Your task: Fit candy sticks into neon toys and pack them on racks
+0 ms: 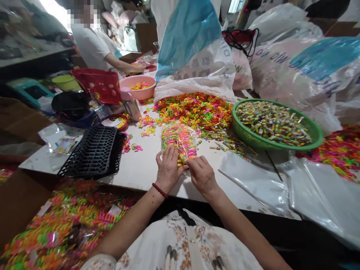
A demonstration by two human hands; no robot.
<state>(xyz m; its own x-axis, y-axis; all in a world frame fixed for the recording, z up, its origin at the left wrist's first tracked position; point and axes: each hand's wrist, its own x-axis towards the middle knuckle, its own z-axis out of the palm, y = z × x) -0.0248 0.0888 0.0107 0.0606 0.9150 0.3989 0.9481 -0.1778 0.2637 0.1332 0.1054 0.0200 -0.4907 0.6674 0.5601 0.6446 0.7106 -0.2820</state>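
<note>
A clear plastic bag (180, 137) packed with small pink, orange, yellow and green plastic pieces lies on the white table right in front of me. My left hand (168, 165) rests on its near left part, fingers laid out flat over the plastic. At the near right corner of the bag, my right hand (203, 174) has its fingers pinched together at the bag's edge. Just beyond the bag spreads a heap of loose colourful plastic pieces (197, 110).
A green basket (319, 140) of small wrapped pieces stands right, near flat clear bags (253, 180). Black plastic grids (92, 150) are stacked left. A metal cup (132, 108) and pink basin (152, 92) stand behind. A co-worker (90, 48) works back left. Filled packs (70, 217) lie in a box below.
</note>
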